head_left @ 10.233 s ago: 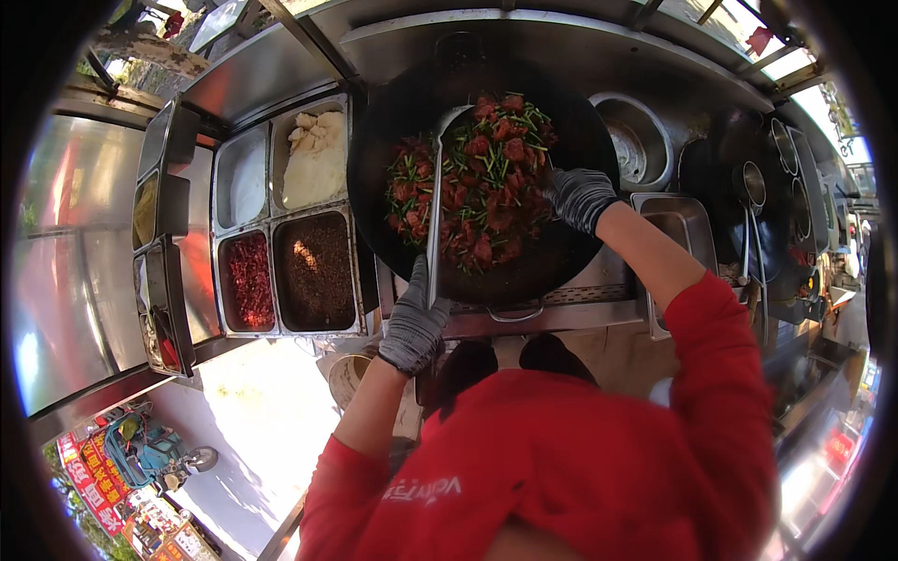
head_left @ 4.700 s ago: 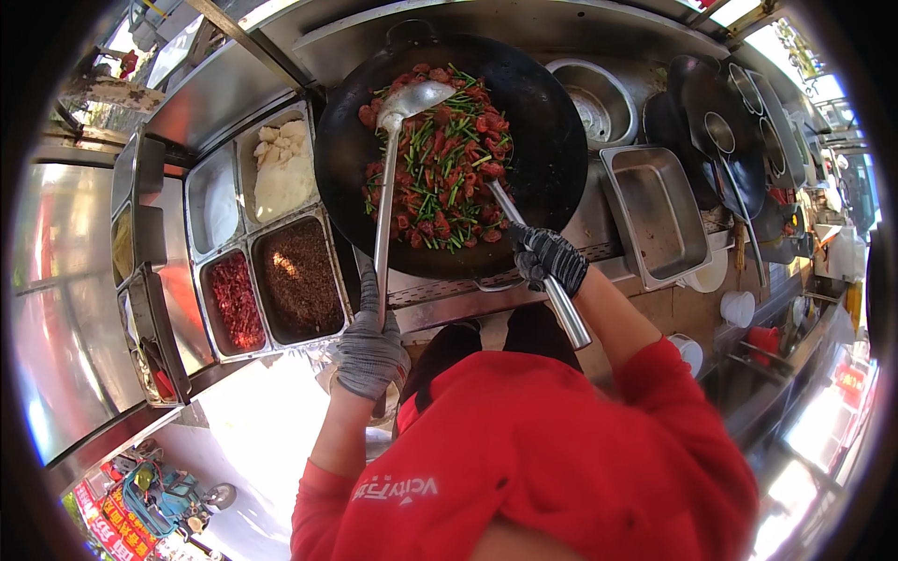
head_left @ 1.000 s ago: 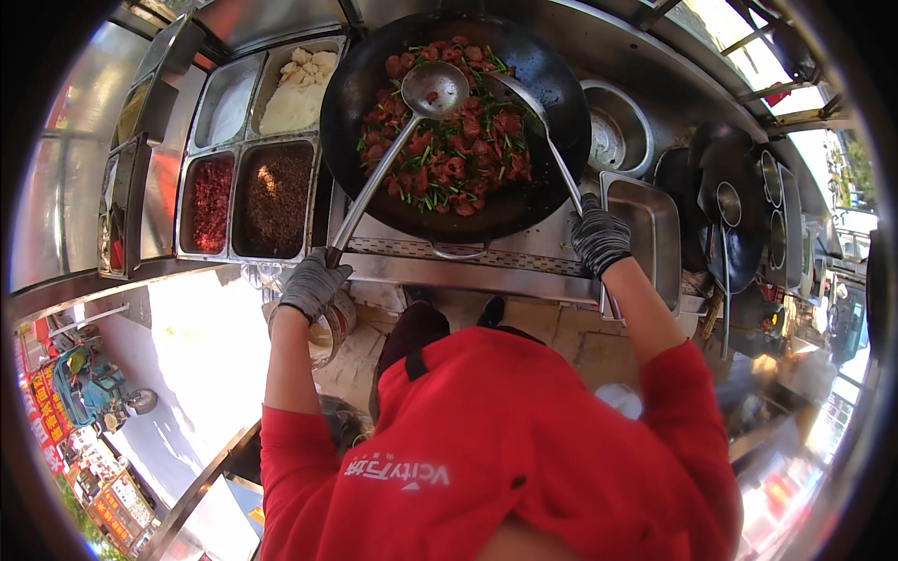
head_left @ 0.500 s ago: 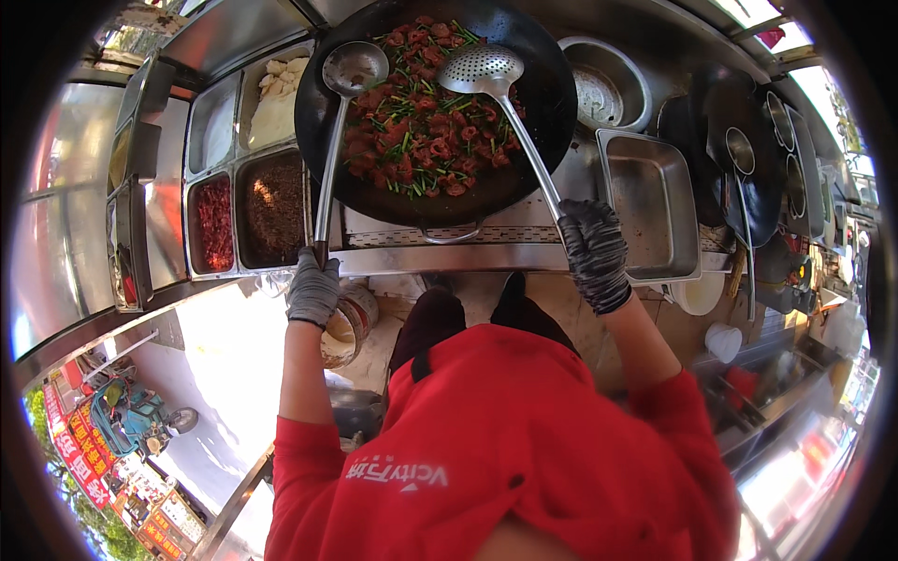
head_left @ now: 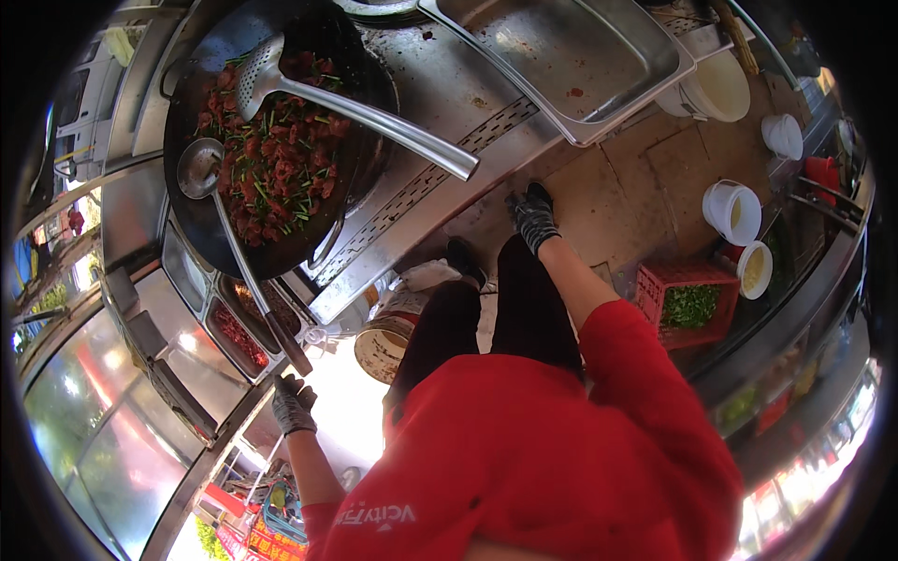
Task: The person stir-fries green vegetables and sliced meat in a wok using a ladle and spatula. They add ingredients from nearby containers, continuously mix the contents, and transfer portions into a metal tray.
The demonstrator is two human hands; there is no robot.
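A large black wok [head_left: 253,257] holds stir-fried reddish meat pieces [head_left: 271,173] with green stalks. A perforated skimmer [head_left: 327,101] rests across the wok, its steel handle reaching over the stove edge. A ladle [head_left: 238,245] lies with its bowl at the wok's left side and its dark handle end over the condiment pans. Just below that handle end is my gloved left hand [head_left: 294,408], fingers loosely apart and nothing in it. My gloved right hand [head_left: 533,220] hangs over the floor beyond the stove edge, open and away from the skimmer.
A steel tray [head_left: 552,56] sits on the stove at upper right. Condiment pans, one with red chili [head_left: 234,337], stand left. Below are a pail [head_left: 382,351], a red crate [head_left: 644,304] with chopped greens, and several white tubs [head_left: 732,213].
Both hands have let go, the left of the ladle and the right of the skimmer. My view has turned rightward, so the wok now appears farther left.
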